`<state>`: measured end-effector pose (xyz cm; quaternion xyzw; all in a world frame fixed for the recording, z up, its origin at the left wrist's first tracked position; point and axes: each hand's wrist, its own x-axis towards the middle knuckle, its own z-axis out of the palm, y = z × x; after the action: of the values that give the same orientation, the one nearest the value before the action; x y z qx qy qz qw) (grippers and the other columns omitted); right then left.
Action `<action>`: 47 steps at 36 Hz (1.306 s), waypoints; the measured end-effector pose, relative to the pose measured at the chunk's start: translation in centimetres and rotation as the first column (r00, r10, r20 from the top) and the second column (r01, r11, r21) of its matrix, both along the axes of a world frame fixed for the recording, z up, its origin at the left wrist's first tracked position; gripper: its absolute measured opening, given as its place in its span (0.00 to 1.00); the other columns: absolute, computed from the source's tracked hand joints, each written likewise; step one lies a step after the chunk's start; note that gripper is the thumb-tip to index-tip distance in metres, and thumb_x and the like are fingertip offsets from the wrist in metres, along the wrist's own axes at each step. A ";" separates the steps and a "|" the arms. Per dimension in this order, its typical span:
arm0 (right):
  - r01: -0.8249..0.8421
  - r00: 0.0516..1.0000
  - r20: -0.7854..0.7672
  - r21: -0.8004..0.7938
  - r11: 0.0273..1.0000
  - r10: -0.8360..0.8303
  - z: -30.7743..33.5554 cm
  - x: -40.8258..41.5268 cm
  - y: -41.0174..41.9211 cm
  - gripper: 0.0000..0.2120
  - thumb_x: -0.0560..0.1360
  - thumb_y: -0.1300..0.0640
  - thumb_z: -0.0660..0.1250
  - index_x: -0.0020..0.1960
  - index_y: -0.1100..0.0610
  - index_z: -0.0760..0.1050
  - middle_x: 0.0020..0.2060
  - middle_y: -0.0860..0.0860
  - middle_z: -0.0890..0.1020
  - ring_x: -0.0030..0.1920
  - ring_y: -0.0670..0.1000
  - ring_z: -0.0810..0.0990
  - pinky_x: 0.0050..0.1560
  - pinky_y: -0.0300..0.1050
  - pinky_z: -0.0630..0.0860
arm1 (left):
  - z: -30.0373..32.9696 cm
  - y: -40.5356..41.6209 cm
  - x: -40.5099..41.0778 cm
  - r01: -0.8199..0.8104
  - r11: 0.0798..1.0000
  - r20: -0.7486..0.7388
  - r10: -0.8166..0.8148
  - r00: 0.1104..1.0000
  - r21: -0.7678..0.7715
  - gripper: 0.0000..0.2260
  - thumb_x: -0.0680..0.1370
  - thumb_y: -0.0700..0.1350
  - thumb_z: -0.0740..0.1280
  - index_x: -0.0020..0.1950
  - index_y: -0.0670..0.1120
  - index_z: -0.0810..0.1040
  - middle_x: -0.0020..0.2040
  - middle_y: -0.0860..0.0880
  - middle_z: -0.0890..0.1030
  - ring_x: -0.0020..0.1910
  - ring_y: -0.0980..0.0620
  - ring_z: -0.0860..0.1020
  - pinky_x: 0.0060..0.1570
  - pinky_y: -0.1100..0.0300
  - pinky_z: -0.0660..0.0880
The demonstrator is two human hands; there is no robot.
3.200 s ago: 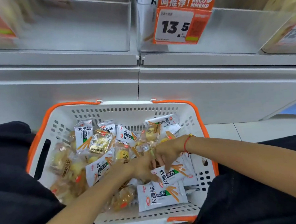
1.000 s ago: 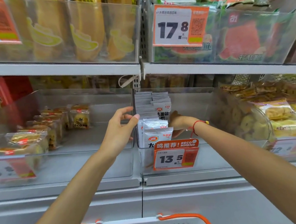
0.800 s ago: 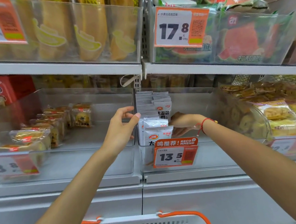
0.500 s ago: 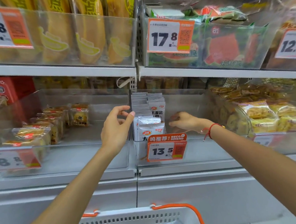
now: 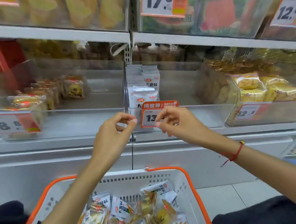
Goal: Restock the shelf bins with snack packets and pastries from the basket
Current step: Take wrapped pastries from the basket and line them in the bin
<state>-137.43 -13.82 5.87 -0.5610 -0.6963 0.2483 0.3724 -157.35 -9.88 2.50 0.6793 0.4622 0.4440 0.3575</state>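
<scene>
A white basket with orange rim (image 5: 167, 170) sits at the bottom, holding several white snack packets (image 5: 121, 209) and clear-wrapped yellow pastries (image 5: 93, 222). White snack packets (image 5: 145, 92) stand in rows at the left side of the middle clear bin (image 5: 196, 113), behind an orange 13.5 price tag (image 5: 150, 117). My left hand (image 5: 113, 131) and my right hand (image 5: 176, 124) hover in front of that bin's front wall, above the basket, both empty with fingers loosely curled.
The left bin (image 5: 65, 124) holds wrapped pastries (image 5: 74, 89) along its left side. The right bin (image 5: 266, 114) is piled with yellow pastries. An upper shelf (image 5: 54, 33) carries bread bins and tags. Dark-clothed knees flank the basket.
Both hands have drawn back out of the middle bin and lowered in front of it, empty. The view has tilted down, bringing the basket and its contents into sight.
</scene>
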 end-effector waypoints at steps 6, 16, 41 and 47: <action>-0.087 0.902 0.312 -0.544 0.835 0.297 -7.4 -0.4 0.0 0.05 0.78 0.57 0.66 0.51 0.56 0.78 0.39 0.53 0.83 0.34 0.46 0.81 0.35 0.32 0.75 | -7.4 -1.2 -1.4 0.049 0.976 -0.061 -0.063 0.996 -0.211 0.06 0.78 0.47 0.67 0.43 0.57 0.78 0.44 0.57 0.81 0.42 0.53 0.80 0.40 0.57 0.74; 0.011 0.638 0.465 -0.803 0.596 0.614 -19.7 -2.0 -2.0 0.10 0.77 0.60 0.62 0.38 0.53 0.75 0.39 0.54 0.80 0.37 0.51 0.76 0.42 0.45 0.74 | -19.9 -3.1 -3.1 0.115 0.833 -0.411 -0.381 0.828 -0.541 0.04 0.79 0.46 0.66 0.49 0.51 0.80 0.50 0.52 0.81 0.51 0.52 0.79 0.53 0.54 0.76; -0.077 0.563 0.106 -0.981 0.180 0.820 -25.9 -4.3 -5.7 0.19 0.72 0.57 0.73 0.61 0.60 0.79 0.57 0.56 0.81 0.47 0.47 0.74 0.45 0.37 0.74 | -24.0 -8.5 -1.4 0.350 0.540 -0.485 -0.842 0.237 -0.766 0.14 0.75 0.49 0.71 0.60 0.49 0.79 0.60 0.51 0.78 0.61 0.51 0.75 0.58 0.55 0.73; -0.090 0.672 0.145 -0.957 0.274 0.726 -24.4 -4.1 -4.8 0.16 0.72 0.46 0.72 0.49 0.59 0.83 0.41 0.50 0.81 0.40 0.46 0.74 0.44 0.38 0.71 | -23.6 -6.5 -3.3 0.325 0.557 -0.455 -0.823 0.339 -0.764 0.11 0.76 0.47 0.71 0.56 0.47 0.81 0.56 0.48 0.81 0.55 0.48 0.78 0.55 0.53 0.75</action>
<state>-141.49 -18.65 -18.55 -0.4972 -0.6479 0.4931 -0.2998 -160.63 -16.36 -21.10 0.7856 0.3829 -0.2217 0.4326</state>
